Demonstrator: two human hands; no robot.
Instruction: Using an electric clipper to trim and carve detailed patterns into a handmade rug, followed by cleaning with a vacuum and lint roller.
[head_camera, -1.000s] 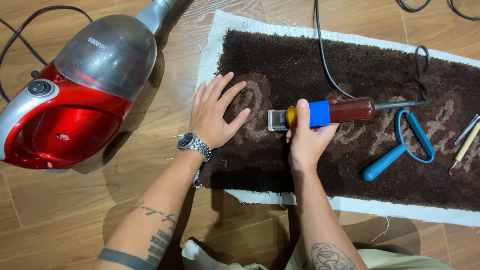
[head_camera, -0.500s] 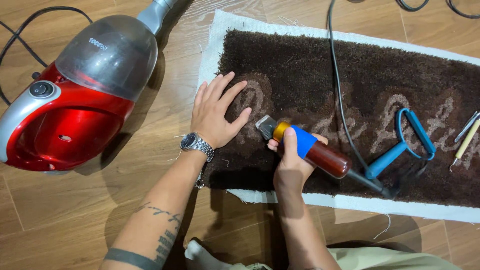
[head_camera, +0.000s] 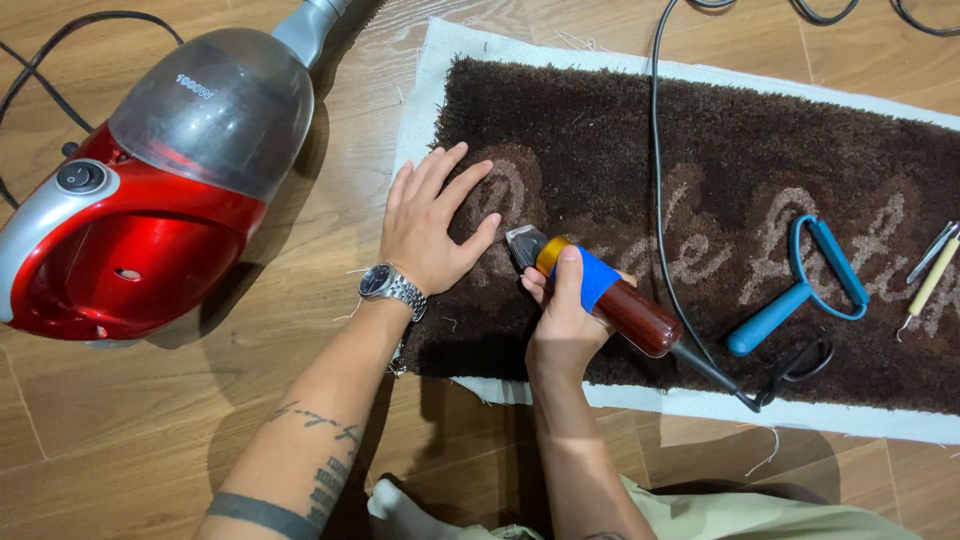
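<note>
Wooden floor carries a brown rug (head_camera: 720, 130); left hand (head_camera: 430, 225) lies flat, right hand's (head_camera: 560, 320) grip clasps clippers (head_camera: 600, 290).

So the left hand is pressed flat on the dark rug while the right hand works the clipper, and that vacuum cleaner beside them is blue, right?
Nearly. In the head view the vacuum cleaner is red with a grey top, not blue. The rest holds: the left hand lies flat on the dark rug, and the right hand grips the clipper.
</note>
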